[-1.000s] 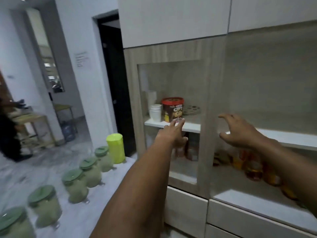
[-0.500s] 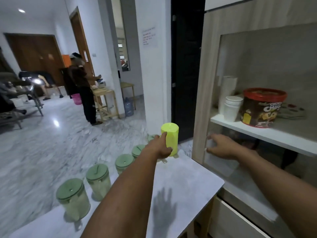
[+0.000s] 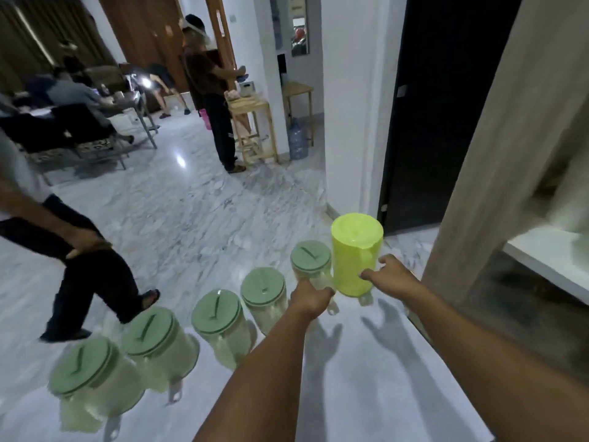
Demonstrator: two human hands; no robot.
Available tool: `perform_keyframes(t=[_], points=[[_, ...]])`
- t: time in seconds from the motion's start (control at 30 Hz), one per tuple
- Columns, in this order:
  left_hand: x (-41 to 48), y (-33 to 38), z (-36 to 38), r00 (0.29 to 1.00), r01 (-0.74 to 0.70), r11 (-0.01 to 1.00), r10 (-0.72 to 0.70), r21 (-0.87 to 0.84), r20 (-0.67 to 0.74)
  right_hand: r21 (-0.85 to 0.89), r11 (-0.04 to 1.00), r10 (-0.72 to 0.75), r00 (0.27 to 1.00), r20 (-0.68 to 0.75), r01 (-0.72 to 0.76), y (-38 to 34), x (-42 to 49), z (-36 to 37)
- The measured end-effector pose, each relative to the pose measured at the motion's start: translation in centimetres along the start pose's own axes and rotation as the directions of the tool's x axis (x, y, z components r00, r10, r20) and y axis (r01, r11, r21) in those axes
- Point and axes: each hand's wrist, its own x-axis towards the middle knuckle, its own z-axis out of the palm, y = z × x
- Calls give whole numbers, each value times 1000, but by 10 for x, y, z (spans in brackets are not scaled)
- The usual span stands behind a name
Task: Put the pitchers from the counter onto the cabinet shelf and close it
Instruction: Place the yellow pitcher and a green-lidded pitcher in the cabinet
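having left the cabinet door, your left hand (image 3: 310,296) now closes on the nearest green-lidded pitcher (image 3: 310,261) while your right hand's fingers (image 3: 371,275) touch the yellow pitcher (image 3: 355,253), loosely spread, starting the first pickup.

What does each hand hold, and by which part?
The left hand grips a green-lidded pitcher by its handle. The right hand touches the yellow pitcher; a closed grip cannot be told.

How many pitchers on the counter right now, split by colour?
Pale pitchers with green lids: 5
Yellow-green pitcher: 1
Total: 6
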Motion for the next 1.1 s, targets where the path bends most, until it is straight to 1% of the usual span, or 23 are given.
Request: perform_keyframes(t=[0.07,0.2,0.3,0.43,0.57,0.67,0.83,0.97,1.03,1.1], points=[[22,-5,18,997,69,994,-70,-80,-11,56,998,14,1000,0,-14,1,28,9],[32,0,37,990,128,980,-136,-153,-43,108,994,0,1000,-13,1,9,61,26],[47,-1,44,984,137,975,-154,-174,-87,180,984,15,999,-40,-7,10,72,32],[53,0,42,981,132,960,-162,-246,-107,252,968,20,998,-62,-4,10,68,31],[33,11,25,987,123,924,-151,-362,-50,347,938,39,994,-106,0,4,42,14],[5,25,7,992,119,901,-120,-417,25,411,911,28,987,-156,39,-1,9,1],[-68,36,-15,985,37,916,35,-400,171,438,898,63,966,-249,54,10,-85,-25],[-142,34,-19,946,-66,933,171,-353,276,460,886,105,938,-331,63,41,-188,-45],[-182,36,-16,914,-106,936,225,-336,336,475,877,125,916,-381,78,57,-244,-59],[-221,41,-9,867,-138,948,255,-286,427,465,881,133,901,-412,82,72,-303,-79]])
